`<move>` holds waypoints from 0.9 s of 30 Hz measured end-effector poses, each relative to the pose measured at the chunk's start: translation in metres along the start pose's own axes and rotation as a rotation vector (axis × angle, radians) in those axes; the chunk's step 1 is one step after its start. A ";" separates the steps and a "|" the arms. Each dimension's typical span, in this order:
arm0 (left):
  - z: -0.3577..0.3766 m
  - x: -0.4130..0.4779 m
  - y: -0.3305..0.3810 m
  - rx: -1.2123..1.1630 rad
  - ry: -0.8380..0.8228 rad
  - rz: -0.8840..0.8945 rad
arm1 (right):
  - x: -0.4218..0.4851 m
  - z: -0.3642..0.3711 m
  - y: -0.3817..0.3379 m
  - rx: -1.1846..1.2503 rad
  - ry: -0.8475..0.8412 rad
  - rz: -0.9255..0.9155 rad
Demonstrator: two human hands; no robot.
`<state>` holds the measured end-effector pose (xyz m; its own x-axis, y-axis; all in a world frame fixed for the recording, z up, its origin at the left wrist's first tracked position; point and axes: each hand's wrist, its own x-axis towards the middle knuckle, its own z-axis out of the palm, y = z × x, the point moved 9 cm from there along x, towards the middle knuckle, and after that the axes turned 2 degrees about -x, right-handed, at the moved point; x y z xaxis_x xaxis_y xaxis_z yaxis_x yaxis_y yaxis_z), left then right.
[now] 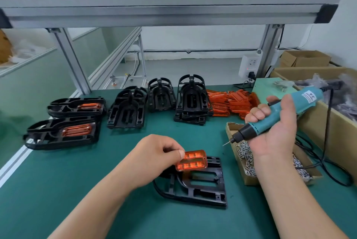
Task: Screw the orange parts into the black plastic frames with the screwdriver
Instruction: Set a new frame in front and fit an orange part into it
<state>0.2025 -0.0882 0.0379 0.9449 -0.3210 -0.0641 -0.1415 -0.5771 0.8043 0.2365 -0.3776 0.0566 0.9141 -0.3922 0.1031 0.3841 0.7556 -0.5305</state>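
My left hand [154, 157] pinches an orange part [192, 160] just above the near black plastic frame [201, 184], which lies flat on the green mat. My right hand [274, 128] grips a teal electric screwdriver [278, 115] with its bit pointing down-left over a shallow cardboard box of screws [245, 153]. Two frames with orange parts fitted [63, 132] lie at the left. Stacks of bare black frames [160, 99] stand at the back. A pile of loose orange parts [231, 103] lies behind the right hand.
The screwdriver's black cable [328, 159] loops over the mat at the right. Large cardboard boxes [328, 118] line the right edge. An aluminium shelf beam [164, 14] runs overhead, with a power socket [249, 65] by its right post.
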 end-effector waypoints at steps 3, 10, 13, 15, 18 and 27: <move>0.002 -0.007 -0.001 0.043 -0.007 0.030 | -0.005 0.009 0.010 -0.021 -0.035 0.031; 0.001 -0.012 0.000 0.087 -0.007 0.047 | -0.017 0.023 0.030 -0.096 -0.121 0.095; 0.003 -0.013 0.001 0.102 0.001 0.059 | -0.022 0.025 0.036 -0.125 -0.146 0.110; 0.004 -0.013 0.002 0.099 0.000 0.064 | -0.024 0.026 0.038 -0.130 -0.163 0.114; 0.005 -0.013 0.001 0.086 -0.004 0.057 | -0.025 0.027 0.039 -0.133 -0.178 0.116; 0.004 -0.013 -0.001 0.088 0.049 0.043 | -0.025 0.026 0.038 -0.118 -0.165 0.111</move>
<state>0.1896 -0.0867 0.0360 0.9505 -0.3106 0.0000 -0.2054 -0.6284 0.7503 0.2322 -0.3251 0.0558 0.9624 -0.2121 0.1695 0.2711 0.7187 -0.6403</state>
